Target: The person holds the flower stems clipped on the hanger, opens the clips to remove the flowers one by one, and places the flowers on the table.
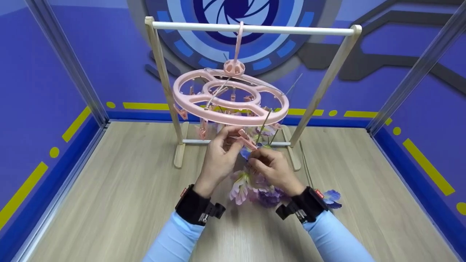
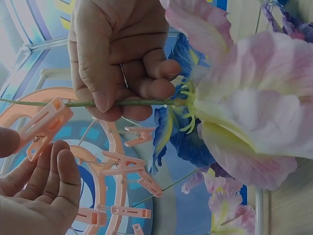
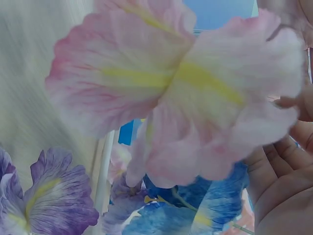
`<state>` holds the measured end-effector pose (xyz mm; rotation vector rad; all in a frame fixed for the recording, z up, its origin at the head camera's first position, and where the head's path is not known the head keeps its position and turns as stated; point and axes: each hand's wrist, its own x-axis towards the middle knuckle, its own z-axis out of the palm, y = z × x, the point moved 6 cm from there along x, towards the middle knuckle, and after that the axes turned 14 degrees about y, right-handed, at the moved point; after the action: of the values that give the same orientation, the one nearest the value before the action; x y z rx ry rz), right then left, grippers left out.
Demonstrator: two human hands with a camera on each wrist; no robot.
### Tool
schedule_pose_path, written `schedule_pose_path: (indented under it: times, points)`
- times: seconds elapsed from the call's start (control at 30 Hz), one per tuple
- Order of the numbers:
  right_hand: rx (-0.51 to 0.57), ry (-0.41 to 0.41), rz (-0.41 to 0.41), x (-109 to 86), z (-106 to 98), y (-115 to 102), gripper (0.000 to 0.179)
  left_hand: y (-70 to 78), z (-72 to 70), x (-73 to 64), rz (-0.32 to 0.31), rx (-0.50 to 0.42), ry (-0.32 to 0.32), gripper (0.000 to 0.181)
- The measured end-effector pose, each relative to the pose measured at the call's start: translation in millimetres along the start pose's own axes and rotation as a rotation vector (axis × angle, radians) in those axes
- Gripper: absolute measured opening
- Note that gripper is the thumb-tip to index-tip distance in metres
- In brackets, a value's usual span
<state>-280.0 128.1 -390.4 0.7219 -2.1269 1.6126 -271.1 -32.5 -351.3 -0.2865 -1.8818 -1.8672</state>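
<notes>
My left hand [image 1: 220,154] pinches a pink clothespin [image 2: 46,127] between thumb and fingers, just under the round hanger's front rim. My right hand [image 1: 275,169] holds the green stem [image 2: 137,102] of a pale pink artificial flower [image 1: 240,187] close to its bloom. Across the clothespin's far end runs that stem, as the left wrist view shows. The flower [image 3: 171,93] hangs head down and fills much of the right wrist view. A blue flower [image 2: 178,132] lies behind the right hand's fingers. Above both hands hangs the pink hanger [image 1: 229,118].
A rack with a white top bar [image 1: 291,30] and wooden legs [image 1: 322,83] carries the hanger. More clothespins [image 1: 204,129] dangle from its ring. Purple flowers [image 1: 269,196] lie below the right hand, and a blue flower [image 1: 331,198] lies right of that wrist. Blue walls enclose the table [image 1: 120,203].
</notes>
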Motion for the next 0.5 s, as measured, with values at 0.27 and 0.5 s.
schedule_pose_path:
  times: [0.27,0.5]
  points:
    - [0.033,-0.005,0.013,0.4,-0.5,-0.1,0.011,0.0,0.4,-0.2,0.002,-0.042,-0.004,0.023]
    - [0.049,0.001,0.009,-0.1,-0.6,1.0,0.012,-0.2,-0.7,-1.3,-0.003,-0.059,-0.007,0.021]
